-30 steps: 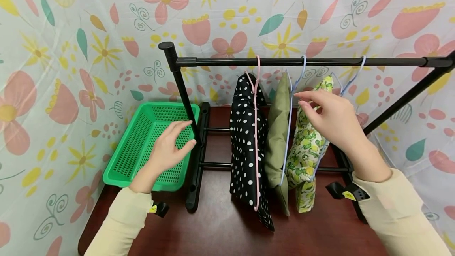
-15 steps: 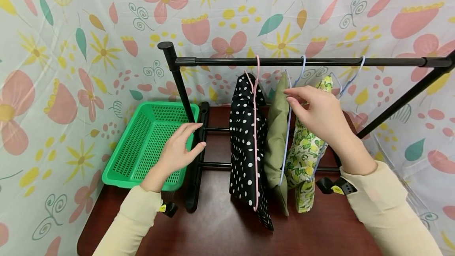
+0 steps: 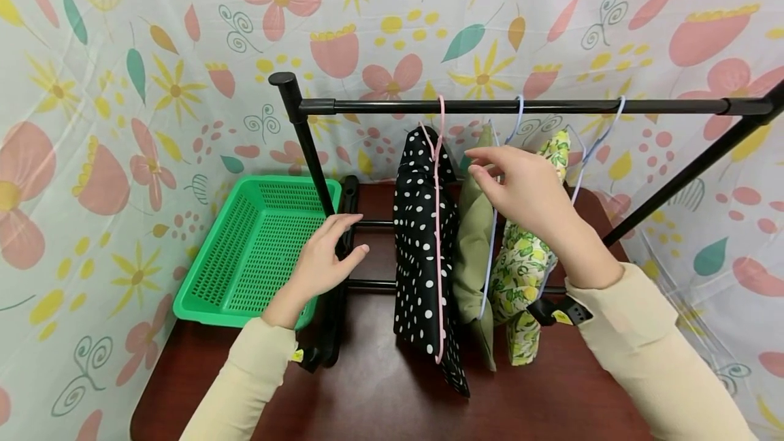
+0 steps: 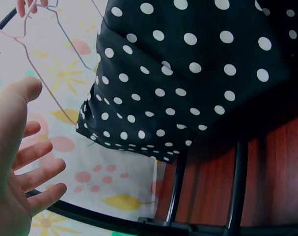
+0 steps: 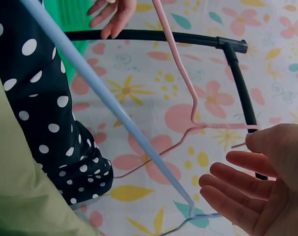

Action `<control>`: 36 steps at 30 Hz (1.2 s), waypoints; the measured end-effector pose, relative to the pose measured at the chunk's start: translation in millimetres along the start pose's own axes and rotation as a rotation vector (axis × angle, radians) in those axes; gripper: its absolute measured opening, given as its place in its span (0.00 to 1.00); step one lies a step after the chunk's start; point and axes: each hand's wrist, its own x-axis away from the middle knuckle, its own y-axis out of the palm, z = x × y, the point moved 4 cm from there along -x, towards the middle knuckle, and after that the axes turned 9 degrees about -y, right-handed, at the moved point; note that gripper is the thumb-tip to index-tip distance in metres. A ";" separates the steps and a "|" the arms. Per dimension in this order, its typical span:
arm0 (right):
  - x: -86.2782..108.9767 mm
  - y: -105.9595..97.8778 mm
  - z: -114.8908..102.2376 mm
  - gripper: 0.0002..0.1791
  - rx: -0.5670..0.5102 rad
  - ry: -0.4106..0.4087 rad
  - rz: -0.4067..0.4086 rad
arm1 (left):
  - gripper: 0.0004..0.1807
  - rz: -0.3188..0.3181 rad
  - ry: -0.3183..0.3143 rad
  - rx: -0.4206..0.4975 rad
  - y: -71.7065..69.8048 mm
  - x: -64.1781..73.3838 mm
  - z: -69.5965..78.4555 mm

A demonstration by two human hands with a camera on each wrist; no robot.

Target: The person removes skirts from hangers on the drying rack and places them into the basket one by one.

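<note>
A black cloth garment with white dots hangs on a pink hanger from the black rail. Right of it are an olive garment on a blue hanger and a lemon-print garment on another blue hanger. My left hand, fingers spread and holding nothing, is left of the dotted garment, in front of the rack's left post. My right hand overlaps the olive and lemon-print garments in the head view. In the right wrist view its loosely bent fingers hold nothing, near the pink hanger's hook.
A green perforated basket stands left of the rack. The rack's black top rail spans the back, with lower crossbars over the dark red table. A floral curtain closes off the back and sides.
My right hand has moved left from the lemon-print garment towards the olive and dotted ones. My left hand has drifted right, from over the basket towards the dotted garment. The garments hang much as before.
</note>
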 end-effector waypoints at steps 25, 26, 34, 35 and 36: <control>-30.0 29.8 -5.4 0.22 -0.055 0.145 -0.187 | 0.26 0.030 -0.073 0.113 32.2 -5.9 -0.5; -31.0 30.6 -5.7 0.22 -0.051 0.149 -0.187 | 0.26 0.033 -0.077 0.109 33.4 -5.9 -0.8; -37.9 36.2 -8.4 0.21 -0.035 0.206 -0.199 | 0.26 0.050 -0.088 0.157 44.1 -3.9 -7.3; -38.8 36.9 -8.8 0.20 -0.036 0.212 -0.198 | 0.26 0.055 -0.085 0.161 45.6 -3.7 -8.1; -39.7 37.4 -9.2 0.20 -0.038 0.217 -0.199 | 0.26 0.058 -0.084 0.165 47.1 -3.5 -8.9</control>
